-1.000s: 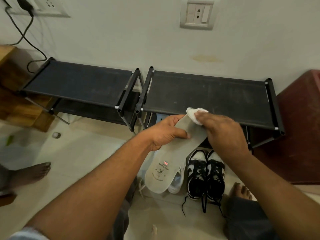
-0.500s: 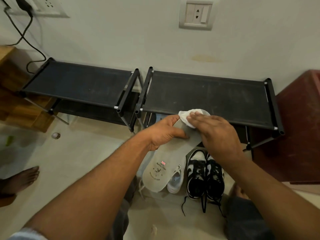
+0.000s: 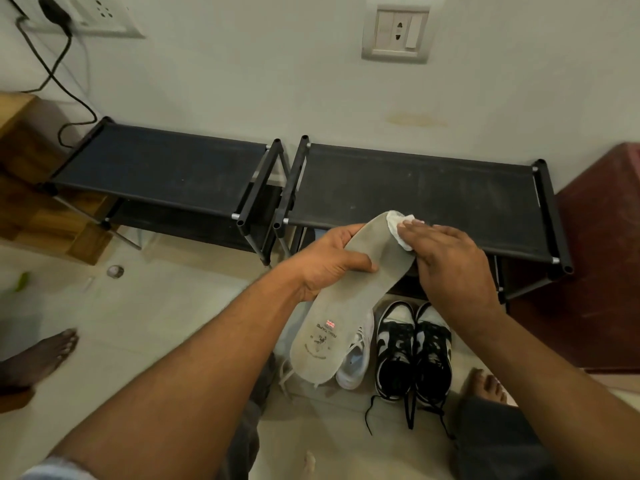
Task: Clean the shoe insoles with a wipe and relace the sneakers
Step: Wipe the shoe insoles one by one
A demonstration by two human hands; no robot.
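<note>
On the pale tiled floor (image 3: 156,323) a black shoe rack (image 3: 415,188) stands along the wall edge, with a second rack (image 3: 162,168) just beside it. Before the shoe rack's front edge a pair of black-and-white sneakers (image 3: 414,351) sits side by side on the floor. Their toes point toward the rack, and their dark laces lie loose, trailing toward the person. Just beside them lies a white sneaker (image 3: 356,362), mostly hidden, its laces also slack; whether it touches the pair I cannot tell. Held in the air above that white sneaker is the grey insole (image 3: 346,306), top face up. Its printed heel end is toward the person and its toe end reaches to the rack's front edge. The left hand (image 3: 329,261) grips it around the middle, thumb laid across the top face and fingers curled round the far edge. The right hand (image 3: 450,261) lies flat, fingers straight and together, pressing the crumpled white wipe (image 3: 398,225) onto the toe end. The step in hand looks like the insole cleaning, with the wipe at the toe. The next move likely calls for drawing the wipe down toward the heel under steady pressure. Meanwhile the left hand would brace the thin, bendy insole and shift its grip to bare the covered middle. Relacing appears not yet begun.
</note>
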